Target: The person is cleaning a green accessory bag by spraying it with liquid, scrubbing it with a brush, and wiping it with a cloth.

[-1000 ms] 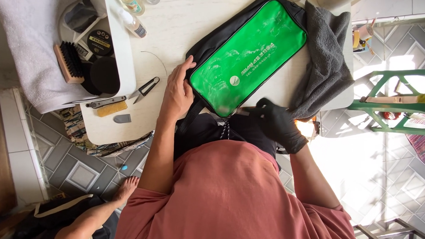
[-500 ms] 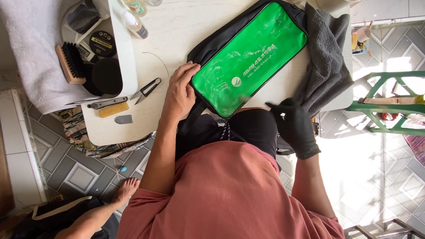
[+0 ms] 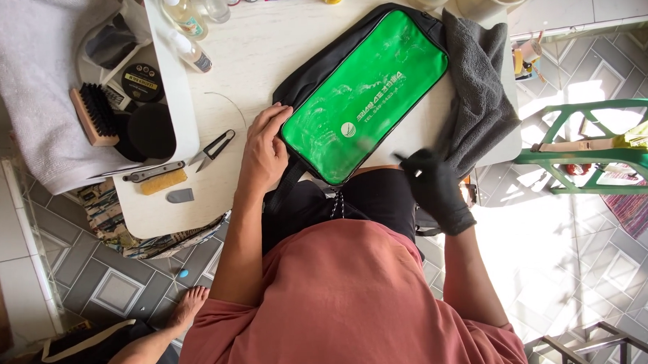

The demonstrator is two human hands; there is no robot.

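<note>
Bag: flat green-and-black zippered bag (image 3: pixel 364 94) lying diagonally on the white tabletop (image 3: pixel 262 55), its lower corner at the table's near edge, close to the person's lap.
Left hand: bare left hand (image 3: pixel 264 149) laid flat on the bag's lower-left black border, fingers slightly spread, pressing rather than gripping.
Right hand: black-gloved right hand (image 3: pixel 433 185) at the table's near edge, just right of the bag's lower corner; fingers partly curled; whether they pinch anything cannot be told.
Edges: grey folded cloth (image 3: pixel 479 90) under the bag's right end, drooping over the table's right edge.
Open room: bare tabletop left of the bag, between it and the small metal snips (image 3: pixel 214 150).
Surface: a yellow block (image 3: pixel 162 182) and a grey tab (image 3: pixel 179 196) near the front-left corner.
Room: grey patterned floor tiles (image 3: pixel 614 279); green plastic stool (image 3: pixel 596 151) to the right.
Containers: white tray (image 3: pixel 181 101) at left holding a wooden black-bristle brush (image 3: pixel 95 114) and a round black tin (image 3: pixel 142 82); clear bottles (image 3: pixel 189 29) along the far edge.
</note>
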